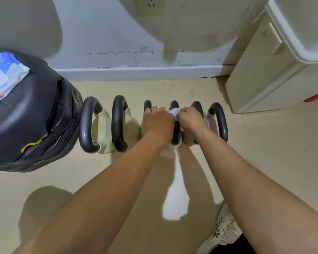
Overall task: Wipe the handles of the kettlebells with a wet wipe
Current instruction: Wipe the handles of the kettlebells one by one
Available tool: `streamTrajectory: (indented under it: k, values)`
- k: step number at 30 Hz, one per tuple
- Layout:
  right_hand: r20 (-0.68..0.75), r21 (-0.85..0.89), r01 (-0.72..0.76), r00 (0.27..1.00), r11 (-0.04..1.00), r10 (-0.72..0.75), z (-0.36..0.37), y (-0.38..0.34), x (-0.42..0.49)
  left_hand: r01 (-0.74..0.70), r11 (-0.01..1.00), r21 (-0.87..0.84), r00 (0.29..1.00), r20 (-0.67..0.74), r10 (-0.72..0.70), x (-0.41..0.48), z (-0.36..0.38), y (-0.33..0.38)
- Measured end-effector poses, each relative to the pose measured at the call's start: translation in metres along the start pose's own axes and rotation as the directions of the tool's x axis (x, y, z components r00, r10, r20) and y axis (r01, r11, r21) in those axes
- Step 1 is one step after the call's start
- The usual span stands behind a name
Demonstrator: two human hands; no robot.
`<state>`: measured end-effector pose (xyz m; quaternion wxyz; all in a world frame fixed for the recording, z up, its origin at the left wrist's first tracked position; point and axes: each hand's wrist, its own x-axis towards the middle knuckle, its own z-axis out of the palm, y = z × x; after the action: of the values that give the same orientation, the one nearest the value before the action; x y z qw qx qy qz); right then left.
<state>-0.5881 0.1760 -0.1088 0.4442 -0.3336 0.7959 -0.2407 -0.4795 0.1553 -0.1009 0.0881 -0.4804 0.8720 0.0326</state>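
Several kettlebells with black loop handles stand in a row on the floor by the wall: two cream ones at the left (103, 125) (132, 125), more in the middle, and a pink one (212, 123) at the right. My left hand (157, 123) rests over the third kettlebell's handle (147, 105), fingers curled around it. My right hand (190, 119) presses a white wet wipe (173, 113) against the top of the fourth kettlebell's black handle (175, 132). The bodies of the middle kettlebells are mostly hidden by my hands.
A big black bag (31, 116) with yellow trim stands at the left, with a blue-and-white pack of wipes (2, 79) lying on top. A cream cabinet (275, 70) fills the right back corner. My shoe (222, 230) shows at the bottom right on the beige floor.
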Motion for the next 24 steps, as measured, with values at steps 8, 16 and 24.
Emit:
streamTrajectory:
  k: [8,16,24]
  values:
    - [0.053,0.641,-0.155,0.986,0.752,0.157,0.011,0.015,0.011,0.199,0.743,-0.639,0.974,0.045,-0.222,0.011,-0.002,-0.008]
    - [0.137,0.881,-0.234,0.958,0.41,0.252,0.013,0.016,0.018,0.496,0.395,-0.774,0.854,0.351,-0.384,0.03,0.014,-0.001]
    - [0.13,0.861,-0.245,0.953,0.446,0.272,0.013,0.006,0.02,0.398,0.71,-0.582,0.916,0.301,-0.267,0.038,0.013,0.002]
